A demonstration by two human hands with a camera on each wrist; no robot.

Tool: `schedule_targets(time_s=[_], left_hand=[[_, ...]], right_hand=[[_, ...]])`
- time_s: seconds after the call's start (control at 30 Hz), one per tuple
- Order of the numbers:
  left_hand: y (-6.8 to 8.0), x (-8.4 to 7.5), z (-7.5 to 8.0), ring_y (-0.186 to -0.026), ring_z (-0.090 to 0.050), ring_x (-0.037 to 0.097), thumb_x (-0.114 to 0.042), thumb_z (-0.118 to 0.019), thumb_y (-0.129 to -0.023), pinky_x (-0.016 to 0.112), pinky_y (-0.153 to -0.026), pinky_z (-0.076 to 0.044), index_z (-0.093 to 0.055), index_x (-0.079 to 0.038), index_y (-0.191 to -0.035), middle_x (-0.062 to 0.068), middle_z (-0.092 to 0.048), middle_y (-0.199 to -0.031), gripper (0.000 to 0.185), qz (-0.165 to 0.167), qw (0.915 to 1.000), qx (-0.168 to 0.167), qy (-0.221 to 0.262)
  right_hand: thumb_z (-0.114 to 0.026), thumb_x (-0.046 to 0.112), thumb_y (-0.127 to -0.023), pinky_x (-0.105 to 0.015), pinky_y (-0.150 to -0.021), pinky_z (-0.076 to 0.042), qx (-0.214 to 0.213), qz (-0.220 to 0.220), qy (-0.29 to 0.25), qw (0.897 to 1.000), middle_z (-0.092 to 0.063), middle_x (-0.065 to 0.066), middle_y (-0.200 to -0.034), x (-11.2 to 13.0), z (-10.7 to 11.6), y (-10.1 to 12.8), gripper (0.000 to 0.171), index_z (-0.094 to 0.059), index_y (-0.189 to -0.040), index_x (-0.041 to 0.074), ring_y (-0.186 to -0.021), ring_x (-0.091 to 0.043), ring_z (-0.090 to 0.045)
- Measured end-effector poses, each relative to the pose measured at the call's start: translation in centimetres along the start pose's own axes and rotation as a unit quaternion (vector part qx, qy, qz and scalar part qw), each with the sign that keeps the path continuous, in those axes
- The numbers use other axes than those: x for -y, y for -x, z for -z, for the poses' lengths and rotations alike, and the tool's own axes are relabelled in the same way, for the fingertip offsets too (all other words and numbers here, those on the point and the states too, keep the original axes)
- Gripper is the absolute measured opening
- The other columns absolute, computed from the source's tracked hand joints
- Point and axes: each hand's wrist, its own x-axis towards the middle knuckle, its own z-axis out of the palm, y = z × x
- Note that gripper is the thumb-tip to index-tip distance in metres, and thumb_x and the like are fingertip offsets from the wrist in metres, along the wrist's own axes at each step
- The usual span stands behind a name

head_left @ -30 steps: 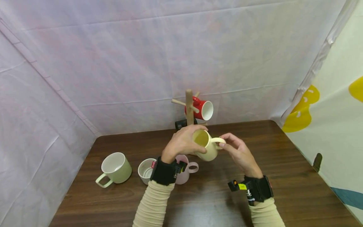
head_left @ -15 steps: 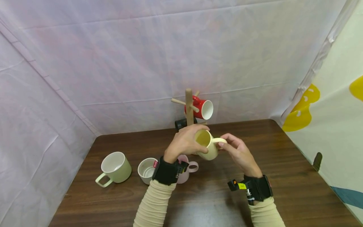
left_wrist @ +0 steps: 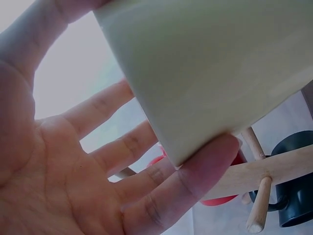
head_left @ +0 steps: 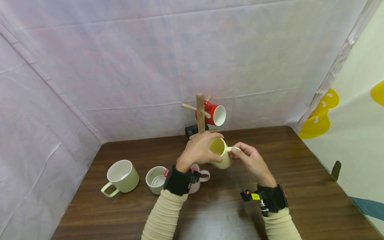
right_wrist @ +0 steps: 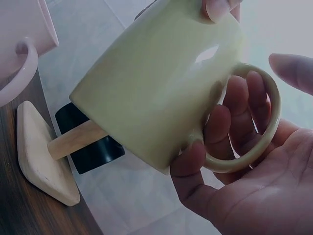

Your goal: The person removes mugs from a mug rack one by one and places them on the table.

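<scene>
from the head view, a red mug (head_left: 213,115) and a black mug (head_left: 191,130) already hang on the wooden mug tree (head_left: 200,113); green mug (head_left: 121,176), white mug (head_left: 155,180) and pink mug (head_left: 198,178) wait on the table (head_left: 300,173). the yellow mug (head_left: 219,157) is held up, tilted, just before the tree.

left wrist view: left hand (left_wrist: 98,166) clamped round the mug's body, fingers spread.

right wrist view: right hand (right_wrist: 254,176) fingers curled at its handle (right_wrist: 254,122).

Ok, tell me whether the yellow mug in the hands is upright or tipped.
Tipped. The yellow mug is held off the table, its open mouth tilted toward the head camera.
</scene>
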Motion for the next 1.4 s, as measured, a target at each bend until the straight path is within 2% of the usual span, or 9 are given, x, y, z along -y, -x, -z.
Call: schedule_targets(time_s=[0.23, 0.57, 0.7, 0.83, 0.97, 1.17, 1.4], left_hand=[[-0.07, -0.13, -0.27, -0.109, -0.059, 0.018, -0.030, -0.088, -0.069, 0.042, -0.087, -0.048, -0.062, -0.024, -0.131, -0.002, -0.057, -0.140, 0.068, 0.007, 1.0000, 0.005, 0.005], [-0.13, -0.17, -0.36, -0.109, -0.059, 0.018, -0.028, -0.089, -0.069, 0.041, -0.085, -0.049, -0.062, -0.024, -0.131, -0.001, -0.054, -0.143, 0.068, 0.007, 0.9999, 0.007, 0.014], [-0.19, -0.14, -0.46, -0.105, -0.059, 0.017, -0.029, -0.088, -0.070, 0.038, -0.081, -0.049, -0.061, -0.024, -0.133, -0.001, -0.058, -0.137, 0.069, 0.014, 0.9997, 0.015, 0.013], [-0.12, -0.09, -0.55, -0.101, -0.059, 0.016, -0.030, -0.088, -0.070, 0.035, -0.078, -0.048, -0.060, -0.023, -0.133, -0.001, -0.062, -0.125, 0.069, 0.017, 0.9995, 0.023, 0.012], [-0.04, -0.03, -0.64, -0.100, -0.058, 0.016, -0.030, -0.088, -0.071, 0.034, -0.078, -0.048, -0.060, -0.024, -0.132, 0.001, -0.063, -0.121, 0.068, 0.016, 0.9994, 0.024, 0.017], [-0.01, -0.02, -0.68, -0.101, -0.058, 0.018, -0.030, -0.087, -0.072, 0.035, -0.079, -0.048, -0.060, -0.021, -0.133, 0.002, -0.063, -0.122, 0.068, 0.015, 0.9993, 0.026, 0.025], [0.12, -0.04, -0.76, -0.105, -0.058, 0.018, -0.031, -0.087, -0.072, 0.037, -0.082, -0.049, -0.058, -0.021, -0.136, 0.003, -0.062, -0.124, 0.071, 0.017, 0.9991, 0.024, 0.031]], right_hand=[[-0.053, 0.014, -0.103, -0.030, -0.077, -0.051, -0.006, 0.006, 0.010, 1.000, -0.060, 0.002, -0.083, -0.15, 0.11, -0.12, 0.024, -0.057, -0.094, -0.008, -0.083, -0.010, -0.058], [-0.051, 0.014, -0.104, -0.030, -0.076, -0.048, 0.003, 0.013, 0.011, 1.000, -0.056, 0.001, -0.083, -0.10, 0.17, -0.08, 0.032, -0.051, -0.096, -0.017, -0.082, -0.011, -0.054], [-0.050, 0.013, -0.104, -0.029, -0.075, -0.046, 0.009, 0.017, 0.008, 1.000, -0.054, 0.001, -0.082, -0.23, 0.20, -0.07, 0.033, -0.048, -0.094, -0.018, -0.080, -0.015, -0.051], [-0.049, 0.014, -0.104, -0.029, -0.074, -0.045, 0.013, 0.015, 0.007, 1.000, -0.051, 0.001, -0.080, -0.31, 0.15, -0.07, 0.034, -0.047, -0.093, -0.017, -0.079, -0.020, -0.050], [-0.050, 0.015, -0.104, -0.030, -0.073, -0.044, 0.011, 0.016, 0.009, 1.000, -0.050, 0.000, -0.079, -0.35, 0.11, -0.09, 0.034, -0.048, -0.092, -0.017, -0.079, -0.021, -0.049], [-0.049, 0.015, -0.104, -0.030, -0.072, -0.045, -0.002, 0.010, 0.006, 1.000, -0.050, -0.002, -0.080, -0.22, 0.03, -0.07, 0.033, -0.048, -0.092, -0.016, -0.078, -0.016, -0.049], [-0.048, 0.016, -0.105, -0.030, -0.073, -0.046, -0.004, 0.001, -0.022, 1.000, -0.051, -0.001, -0.083, -0.07, 0.03, -0.03, 0.030, -0.050, -0.091, -0.011, -0.080, -0.015, -0.050]])
